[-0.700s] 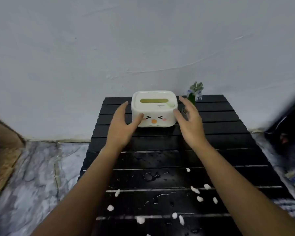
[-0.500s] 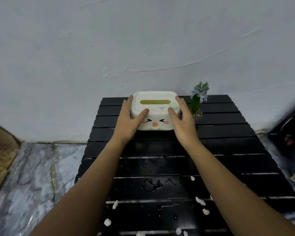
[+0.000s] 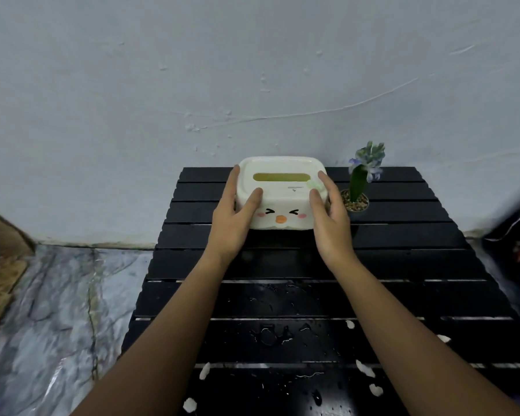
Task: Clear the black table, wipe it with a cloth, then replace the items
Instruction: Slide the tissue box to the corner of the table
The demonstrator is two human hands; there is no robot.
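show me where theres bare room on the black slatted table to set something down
Barest: the dry middle slats between the white face-printed tissue box and the water drops, though both forearms cross it, and the far left corner beside the box. Crowded: the far right, where the small potted plant stands against the right hand, and the near slats, wet and strewn with white scraps.

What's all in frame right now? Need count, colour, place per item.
tissue box: 1, cream white with a cartoon face, far middle of the table, gripped at both sides
potted plant: 1, green with bluish flowers, right of the box at the far edge
table: 1, black slatted, centre, against the wall
white scraps: several, white, scattered on the near slats
water drops: a patch, clear, near middle of the table
floor: grey marbled, left of the table
wall: pale grey, behind
left hand: 1, on the box's left side
right hand: 1, on the box's right side
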